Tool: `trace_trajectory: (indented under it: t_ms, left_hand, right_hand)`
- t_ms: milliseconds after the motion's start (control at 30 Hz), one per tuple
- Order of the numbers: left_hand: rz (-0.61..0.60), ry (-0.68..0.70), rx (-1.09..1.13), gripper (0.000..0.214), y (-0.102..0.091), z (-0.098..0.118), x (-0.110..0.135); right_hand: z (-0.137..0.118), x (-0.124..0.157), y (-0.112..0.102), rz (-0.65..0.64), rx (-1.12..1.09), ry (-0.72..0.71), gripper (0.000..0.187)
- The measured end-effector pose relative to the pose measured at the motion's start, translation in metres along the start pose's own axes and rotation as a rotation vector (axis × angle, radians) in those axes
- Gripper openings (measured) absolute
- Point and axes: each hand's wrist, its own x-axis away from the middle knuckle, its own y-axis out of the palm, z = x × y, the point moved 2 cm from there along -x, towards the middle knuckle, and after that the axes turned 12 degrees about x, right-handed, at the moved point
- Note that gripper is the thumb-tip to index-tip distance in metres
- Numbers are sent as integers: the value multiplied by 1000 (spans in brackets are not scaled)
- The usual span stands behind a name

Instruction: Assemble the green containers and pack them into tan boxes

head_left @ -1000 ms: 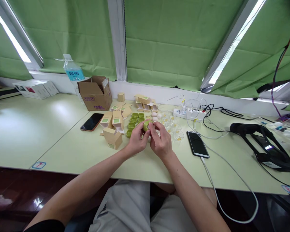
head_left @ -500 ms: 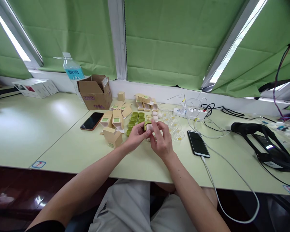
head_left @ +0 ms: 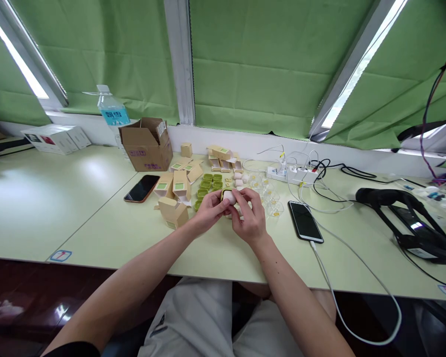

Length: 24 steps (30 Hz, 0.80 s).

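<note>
Left hand: the left hand [head_left: 209, 210] is closed, gripping a green container [head_left: 224, 190] from its left side; the thumb lies along the near face.
Right hand: the right hand [head_left: 250, 214] has its fingers bent, fingertips at the right side of a pale piece [head_left: 229, 198]; whether they grip it or only steady it, cannot tell.
Held container: raised over the table [head_left: 107, 218], between the two hands; its rim shows on the far and left sides of the pale piece. Seating depth of the piece: cannot tell.
Green containers: a cluster of green containers [head_left: 205, 185] stands left and far of the hands, partly covered by the left hand.
Loose pieces: pale pink pieces [head_left: 239, 179] lie just far of the hands, beside small yellowish pieces [head_left: 228, 182].
Clear cups: transparent cups [head_left: 269, 194] are grouped right of the right hand.
Cartons: beige cartons [head_left: 179, 184] occupy the left side, near a phone with an orange-brown edge [head_left: 142, 188]; a brown cardboard box [head_left: 147, 145] stands farther left and far.
Right side: a black-framed phone [head_left: 305, 221] lies connected to a white cable [head_left: 323, 270]; a white power strip [head_left: 293, 175] is at the far edge.
</note>
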Motion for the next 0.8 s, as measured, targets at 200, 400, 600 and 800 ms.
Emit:
trace_trajectory:
  t_ms: [200, 400, 600, 800]
  left_hand:
    - [1, 13, -6, 53, 3, 1, 0]
    - [12, 33, -35, 52, 3, 1, -1]
    - [-64, -11, 28, 52, 4, 6, -1]
    - [-64, -63, 163, 34, 2, 7, -4]
  right_hand:
    - [0, -2, -1, 33, -46, -17, 49]
    - [0, 0, 1, 6, -3, 3, 45]
    - [0, -4, -3, 65, -109, 26, 46]
    - [2, -4, -3, 77, -169, 103, 43]
